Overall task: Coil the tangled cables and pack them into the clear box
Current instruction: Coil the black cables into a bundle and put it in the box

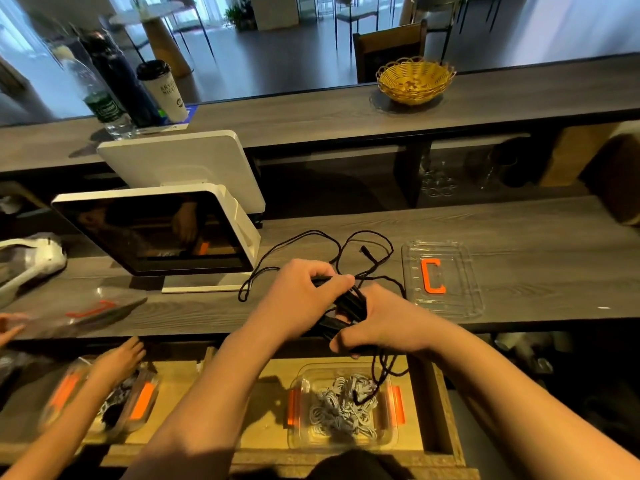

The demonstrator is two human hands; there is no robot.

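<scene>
Together, both hands, left [304, 299] and right [377, 323], grip one black cable [349, 303] above one clear box [343, 407].

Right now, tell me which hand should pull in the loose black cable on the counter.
Left, probably. The left hand pinches the strand leading to the loose black cable on the counter, while the right hand grips the coiled bundle.

Grey wood counter [519, 233], raised ledge [311, 112], dark floor [277, 57] beyond.

black cable [349, 303] partly hidden inside both hands, blurred second box [104, 396] at left
</scene>
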